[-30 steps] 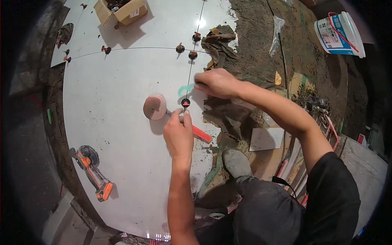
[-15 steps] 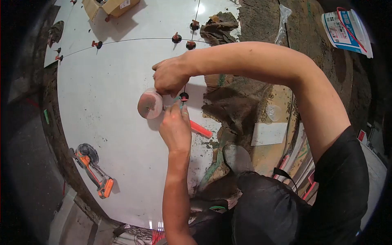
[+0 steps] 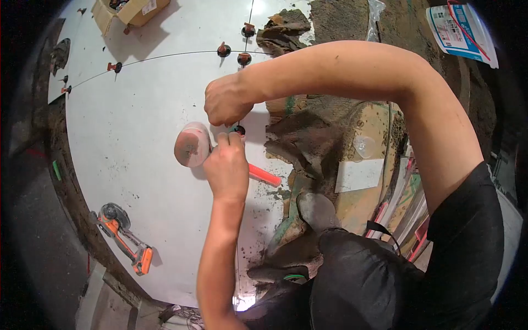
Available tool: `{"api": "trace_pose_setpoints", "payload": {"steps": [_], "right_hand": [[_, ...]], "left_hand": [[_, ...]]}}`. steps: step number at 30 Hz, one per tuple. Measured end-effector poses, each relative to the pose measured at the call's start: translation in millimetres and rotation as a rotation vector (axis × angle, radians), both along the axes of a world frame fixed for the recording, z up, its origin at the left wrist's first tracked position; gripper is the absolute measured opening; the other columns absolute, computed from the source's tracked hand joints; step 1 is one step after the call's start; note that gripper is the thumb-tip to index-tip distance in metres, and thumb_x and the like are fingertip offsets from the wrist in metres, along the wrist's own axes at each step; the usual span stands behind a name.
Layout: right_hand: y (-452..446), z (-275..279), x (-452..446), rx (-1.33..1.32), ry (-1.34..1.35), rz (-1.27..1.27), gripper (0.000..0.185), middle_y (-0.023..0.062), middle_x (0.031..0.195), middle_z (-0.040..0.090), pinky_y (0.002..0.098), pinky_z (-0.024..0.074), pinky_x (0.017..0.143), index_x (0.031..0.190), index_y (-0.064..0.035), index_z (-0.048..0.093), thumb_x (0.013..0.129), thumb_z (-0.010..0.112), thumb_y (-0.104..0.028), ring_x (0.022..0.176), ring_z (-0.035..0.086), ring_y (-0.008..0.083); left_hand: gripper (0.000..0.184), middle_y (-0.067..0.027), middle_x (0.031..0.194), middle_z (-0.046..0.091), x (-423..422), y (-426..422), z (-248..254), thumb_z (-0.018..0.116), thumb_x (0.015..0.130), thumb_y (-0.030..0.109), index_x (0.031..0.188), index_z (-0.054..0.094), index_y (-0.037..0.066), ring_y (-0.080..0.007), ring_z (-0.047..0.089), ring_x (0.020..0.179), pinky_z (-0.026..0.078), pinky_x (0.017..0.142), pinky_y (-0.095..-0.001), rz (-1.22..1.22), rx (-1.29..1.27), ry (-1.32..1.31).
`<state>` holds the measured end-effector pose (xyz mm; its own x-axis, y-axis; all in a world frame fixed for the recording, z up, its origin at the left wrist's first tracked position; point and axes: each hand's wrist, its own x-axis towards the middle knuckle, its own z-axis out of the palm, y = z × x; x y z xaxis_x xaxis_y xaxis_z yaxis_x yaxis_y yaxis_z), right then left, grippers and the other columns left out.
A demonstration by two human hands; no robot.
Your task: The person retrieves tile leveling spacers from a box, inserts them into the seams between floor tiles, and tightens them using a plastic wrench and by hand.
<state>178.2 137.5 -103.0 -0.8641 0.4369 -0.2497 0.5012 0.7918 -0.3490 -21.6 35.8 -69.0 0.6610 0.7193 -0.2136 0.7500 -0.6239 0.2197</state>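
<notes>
My right hand (image 3: 227,102) is curled closed above the white tile (image 3: 148,110), knuckles up; whatever its fingers hold is hidden beneath. Just below it, my left hand (image 3: 226,168) has its fingertips drawn together beside a black round tile leveling clip (image 3: 240,130) on a joint line. A small teal bit shows between the two hands, too small to name. Under my left hand lies a rubber mallet (image 3: 191,146), its pale, reddish-stained head to the left and its red handle (image 3: 265,174) sticking out to the right.
Several more leveling clips (image 3: 224,50) stand along the tile joints. An orange and black power tool (image 3: 125,237) lies at the lower left. An open cardboard box (image 3: 144,14) sits at the top. Muddy cloth (image 3: 300,135), a white bucket (image 3: 459,32) and a grey shoe (image 3: 318,210) are to the right.
The view has shifted slightly, so the tile and tools appear a little further left. My left fingers have moved up closer to my right hand, which is more tightly curled.
</notes>
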Motion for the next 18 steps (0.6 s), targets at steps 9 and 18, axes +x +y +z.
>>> {"api": "trace_pose_setpoints", "payload": {"steps": [9, 18], "right_hand": [[7, 2, -10, -0.053, -0.12, -0.034, 0.021, 0.016, 0.109, 0.089, 0.0513, 0.067, 0.083, 0.102, -0.0065, 0.092, 0.088, 0.081, -0.018, 0.101, 0.085, 0.0357], [-6, -15, -5, -0.177, -0.075, -0.274, 0.021, 0.0176, 0.096, 0.085, 0.0544, 0.0649, 0.084, 0.094, -0.0094, 0.089, 0.089, 0.082, -0.028, 0.099, 0.082, 0.0395]], "left_hand": [[0.004, -0.0072, 0.099, 0.07, -6, 22, -9, 0.071, 0.092, 0.009, 0.097, 0.07, 0.01, -0.0254, 0.077, 0.085, 0.065, 0.066, -0.0392, -0.407, 0.185, -0.016], [0.003, -0.0069, 0.098, 0.068, -10, 22, -14, 0.07, 0.093, 0.011, 0.096, 0.069, 0.01, -0.0259, 0.077, 0.087, 0.065, 0.069, -0.0406, -0.425, 0.195, -0.095]]}}
